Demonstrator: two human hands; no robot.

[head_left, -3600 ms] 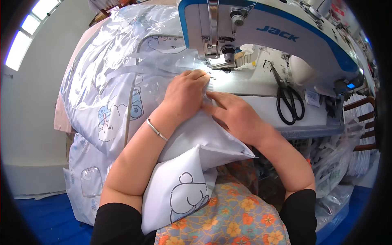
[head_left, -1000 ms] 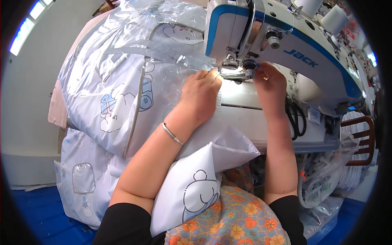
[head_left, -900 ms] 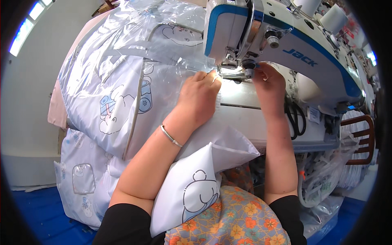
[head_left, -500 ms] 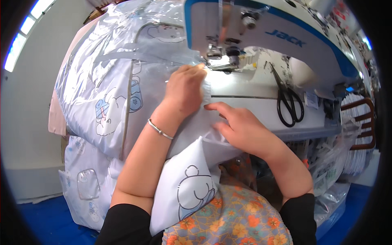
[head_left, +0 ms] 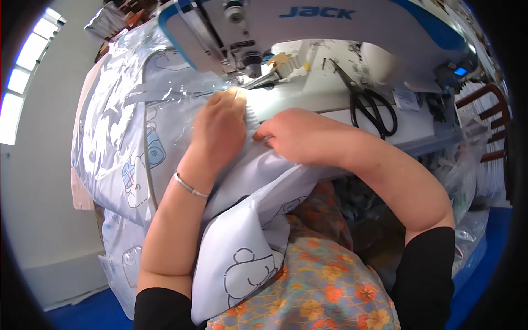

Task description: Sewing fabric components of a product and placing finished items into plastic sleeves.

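A large white fabric piece (head_left: 247, 184) with cartoon bear prints lies across the table and over my lap. My left hand (head_left: 221, 124), a silver bangle on its wrist, grips the fabric edge just in front of the sewing machine's presser foot (head_left: 254, 70). A ribbed white strip (head_left: 251, 114) runs along that edge, beside the left fingers. Just nearer to me, my right hand (head_left: 289, 135) pinches the same edge, its fingers bent and partly hidden. Clear plastic sheeting (head_left: 110, 104) covers the fabric on the left, with a grey band (head_left: 165, 93) across it.
The white and blue sewing machine (head_left: 363, 27) arches over the far side. Black-handled scissors (head_left: 374, 110) lie on the table at right, near scattered thread scraps. Clear plastic bags (head_left: 467, 165) and a brown chair back (head_left: 484, 115) stand further right. A white wall (head_left: 44, 192) bounds the left.
The whole view has swung, so the machine sits further left in it. My right hand had its fingers spread over the fabric; now they are closed on its edge. The left hand stays by the presser foot.
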